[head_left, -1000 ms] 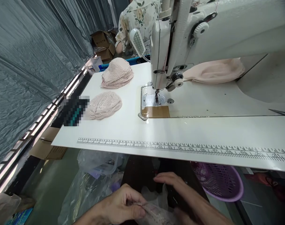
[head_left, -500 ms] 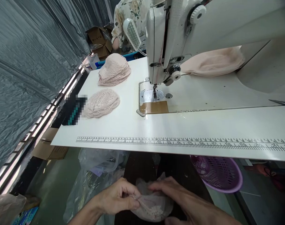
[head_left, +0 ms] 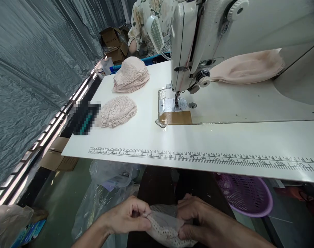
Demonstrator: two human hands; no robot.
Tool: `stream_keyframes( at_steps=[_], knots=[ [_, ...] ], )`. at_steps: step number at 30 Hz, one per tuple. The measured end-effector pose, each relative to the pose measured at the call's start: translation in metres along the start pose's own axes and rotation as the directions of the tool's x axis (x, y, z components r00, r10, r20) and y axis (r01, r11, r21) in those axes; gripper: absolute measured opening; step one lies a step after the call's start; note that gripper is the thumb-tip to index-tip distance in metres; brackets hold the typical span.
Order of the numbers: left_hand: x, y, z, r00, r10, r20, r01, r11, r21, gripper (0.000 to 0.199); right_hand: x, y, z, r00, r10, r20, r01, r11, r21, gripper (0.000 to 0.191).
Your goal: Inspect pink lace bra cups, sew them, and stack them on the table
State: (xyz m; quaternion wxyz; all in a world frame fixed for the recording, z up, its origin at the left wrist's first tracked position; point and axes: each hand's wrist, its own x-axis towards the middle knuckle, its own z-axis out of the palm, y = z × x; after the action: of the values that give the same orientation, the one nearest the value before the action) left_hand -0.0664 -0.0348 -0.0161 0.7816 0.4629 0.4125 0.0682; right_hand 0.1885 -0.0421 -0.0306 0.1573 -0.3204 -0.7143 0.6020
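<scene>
Over the lap, a sheer pale lace piece [head_left: 164, 227] is stretched between my two hands. My left hand [head_left: 132, 215] pinches its left edge between thumb and fingers. The right side of the piece is gripped by my right hand [head_left: 195, 218], with thumb and fingers closed on it. Beyond the hands, a white sewing machine [head_left: 185, 51] stands on the white table [head_left: 136, 141]. Two stacks of pale pink lace pieces lie left of the needle, a taller back stack [head_left: 131, 75] and a flatter front stack [head_left: 118, 112].
A printed ruler [head_left: 203, 158] runs along the table's front edge. Pink fabric [head_left: 250, 67] lies under the machine arm. A purple basket [head_left: 250, 196] and plastic bags [head_left: 94, 203] are below the table. A person in a floral top [head_left: 143, 20] is behind.
My right hand has closed its fingers and thumb on the lace piece, where before they were spread around it. The head view has shifted, so the table and machine appear slightly farther right.
</scene>
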Motion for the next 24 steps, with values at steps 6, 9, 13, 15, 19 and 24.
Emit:
stream_keyframes(
  at_steps=[6, 9, 13, 15, 19, 24],
  knots=[
    [0.019, 0.010, 0.014, 0.995, -0.102, -0.002, 0.101, 0.983, 0.153, 0.040, 0.007, -0.003, -0.004, 0.999, 0.036, 0.028, -0.033, 0.995, -0.092, 0.015],
    [0.023, 0.009, 0.014, 0.996, -0.094, 0.004, 0.093, 0.987, 0.131, 0.039, -0.006, 0.005, -0.008, 0.989, 0.062, -0.138, -0.084, 0.983, -0.164, 0.014],
    [0.016, 0.003, 0.004, 1.000, -0.026, 0.009, 0.025, 0.999, 0.037, 0.036, -0.025, 0.009, -0.008, 0.970, 0.091, -0.227, -0.122, 0.984, -0.127, 0.026],
    [0.012, 0.001, 0.000, 1.000, 0.016, 0.005, -0.016, 0.999, 0.033, 0.036, -0.024, 0.007, -0.006, 0.981, 0.114, -0.159, -0.127, 0.989, -0.075, 0.035],
    [0.006, 0.000, -0.003, 0.999, 0.036, -0.031, -0.033, 0.995, 0.092, 0.039, 0.001, 0.005, -0.005, 0.995, 0.057, -0.087, -0.055, 0.998, 0.030, 0.057],
    [0.000, -0.001, -0.006, 0.996, 0.012, -0.087, -0.006, 0.997, 0.076, 0.042, 0.021, 0.006, -0.009, 0.998, -0.052, -0.041, 0.053, 0.998, 0.017, 0.018]
  ],
)
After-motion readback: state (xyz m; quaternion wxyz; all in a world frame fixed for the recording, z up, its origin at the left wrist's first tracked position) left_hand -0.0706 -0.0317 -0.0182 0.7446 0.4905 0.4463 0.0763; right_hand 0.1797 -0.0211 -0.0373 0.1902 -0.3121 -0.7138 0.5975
